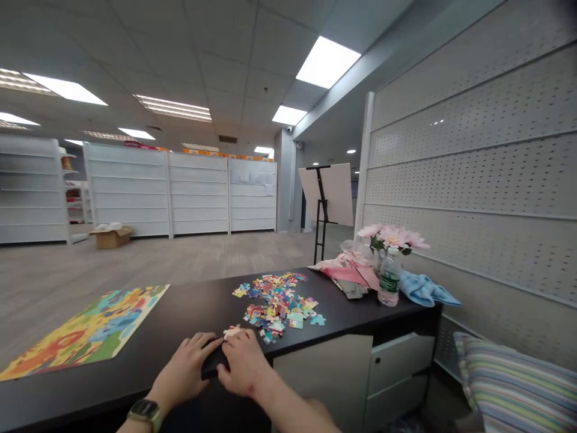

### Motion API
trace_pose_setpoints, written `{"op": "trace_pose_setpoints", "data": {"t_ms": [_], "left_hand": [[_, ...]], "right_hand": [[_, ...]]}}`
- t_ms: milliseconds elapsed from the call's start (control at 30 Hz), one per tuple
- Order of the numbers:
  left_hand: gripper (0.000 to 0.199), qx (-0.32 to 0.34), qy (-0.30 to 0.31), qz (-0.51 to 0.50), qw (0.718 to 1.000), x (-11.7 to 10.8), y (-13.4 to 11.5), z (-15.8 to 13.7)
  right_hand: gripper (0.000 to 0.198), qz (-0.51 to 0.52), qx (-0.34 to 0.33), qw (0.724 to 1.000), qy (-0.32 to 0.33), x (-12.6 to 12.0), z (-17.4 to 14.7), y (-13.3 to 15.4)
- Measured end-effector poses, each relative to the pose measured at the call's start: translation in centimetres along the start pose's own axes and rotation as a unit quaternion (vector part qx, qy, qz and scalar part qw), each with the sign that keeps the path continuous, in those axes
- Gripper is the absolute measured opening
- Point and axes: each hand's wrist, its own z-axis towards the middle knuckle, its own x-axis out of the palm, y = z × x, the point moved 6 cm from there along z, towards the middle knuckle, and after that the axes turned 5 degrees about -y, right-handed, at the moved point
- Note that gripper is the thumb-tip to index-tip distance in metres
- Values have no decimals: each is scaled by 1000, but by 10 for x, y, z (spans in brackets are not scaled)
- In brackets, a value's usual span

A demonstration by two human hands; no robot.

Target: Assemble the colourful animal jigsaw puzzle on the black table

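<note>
A loose pile of colourful jigsaw puzzle pieces [274,304] is spread over the dark tabletop [198,307] in front of me. At the near edge, my right hand [246,359] has its bent fingers closed over a pale pink jigsaw puzzle piece [231,331], which they partly cover. Just left of it lies my left hand [187,364], wearing a watch, with its fingers stretched over the tabletop and its thumb apart at the edge. Its fingertips come close to the piece; whether they touch it I cannot tell.
A bright illustrated puzzle picture sheet [90,331] lies at the left. To the right stand a water bottle [390,278], pink flowers [392,236], a pink cloth [354,269] and a blue cloth [426,288]. A striped cushion [518,382] is at lower right.
</note>
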Motion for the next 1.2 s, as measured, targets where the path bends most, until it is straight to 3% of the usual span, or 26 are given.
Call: {"op": "trace_pose_setpoints", "data": {"t_ms": [100, 200, 367, 467, 567, 733, 833, 967, 1067, 1200], "left_hand": [[63, -2, -2, 1, 1000, 1, 0, 0], [69, -10, 1, 1, 1000, 1, 1, 0], [74, -18, 11, -2, 1000, 0, 1, -1], [71, -17, 7, -5, 1000, -4, -1, 0], [72, -19, 1, -10, 1000, -7, -2, 0], [69, -12, -5, -25, 1000, -7, -2, -1], [66, -8, -5, -29, 1000, -7, -2, -2], [68, -8, -4, -28, 1000, -10, -4, -2], [68, -12, -9, -21, 1000, -13, -7, -1], [69, -13, -13, -13, 1000, -15, -8, -1]], "right_hand": [[20, 9, -44, 999, 18, 7, -17, 15], [28, 43, -77, 996, 0, -16, -27, -1], [40, 36, 75, 992, -91, -81, 0, -98], [35, 23, 140, 985, -97, -98, 9, -135], [36, 21, 159, 984, -82, -92, -5, -129], [28, 27, 121, 992, -26, -69, -56, -74], [30, 18, 119, 993, 8, -64, -72, -60], [9, 30, 158, 987, 22, -66, -66, -73], [22, 9, 184, 983, -3, -74, -56, -91], [14, 4, 206, 978, -15, -79, -54, -111]]}}
